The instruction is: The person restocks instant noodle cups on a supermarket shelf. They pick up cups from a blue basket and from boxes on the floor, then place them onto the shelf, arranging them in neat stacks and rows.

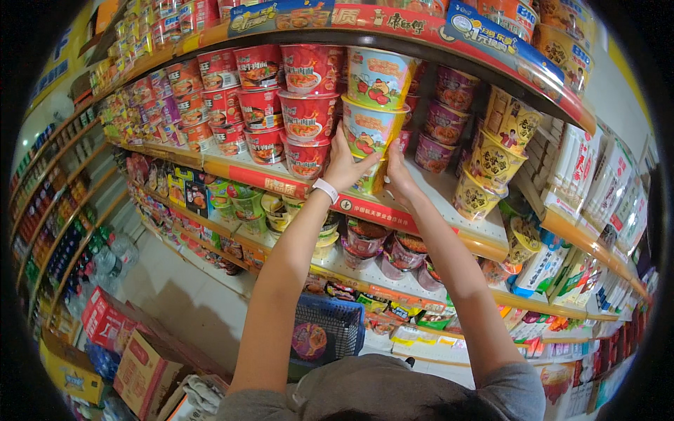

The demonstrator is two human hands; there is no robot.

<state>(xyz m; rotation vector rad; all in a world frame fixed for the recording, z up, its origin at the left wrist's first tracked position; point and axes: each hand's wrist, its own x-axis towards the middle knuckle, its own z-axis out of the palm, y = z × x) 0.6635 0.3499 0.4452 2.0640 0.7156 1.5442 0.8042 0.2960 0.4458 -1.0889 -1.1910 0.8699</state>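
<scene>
Three light-blue and yellow instant noodle cups stand in a stack on a shop shelf. My left hand (346,163), with a pale band on its wrist, wraps the left side of the stack, its thumb across the front near the middle cup (363,129). On the right side my right hand (398,173) presses against the bottom cup (368,176), fingers pointing up. The top cup (380,79) rests above both hands, untouched. Left of the stack, close to my left hand, rise red noodle cups (309,117). Purple noodle cups (442,122) stand farther back to the right.
Yellow noodle cups (487,163) are stacked at the shelf's right end. Overhead juts an upper shelf edge (389,21). Below me sits a blue shopping basket (337,321) holding a purple noodle tub (309,341). Cardboard boxes (145,373) lie on the floor at lower left.
</scene>
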